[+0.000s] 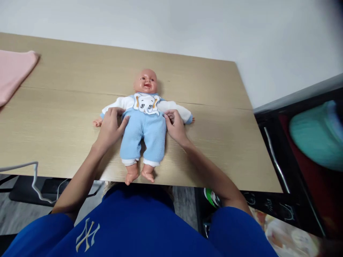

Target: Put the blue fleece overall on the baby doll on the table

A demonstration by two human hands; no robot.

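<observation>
Blue shirt (144, 228) w/ interlocked letter logo (87, 235) (approx. "NY", upside dn).

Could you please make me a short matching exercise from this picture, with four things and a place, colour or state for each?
Things:
1. Doll
2. Cloth
3. Cable
4. Right hand

Descriptions:
A. White, running past the table's near edge
B. At the doll's side, towards the picture's right
C. Lying face up, feet towards the person
D. Pink, at the picture's left edge

Pairs: 1-C, 2-D, 3-A, 4-B
</observation>
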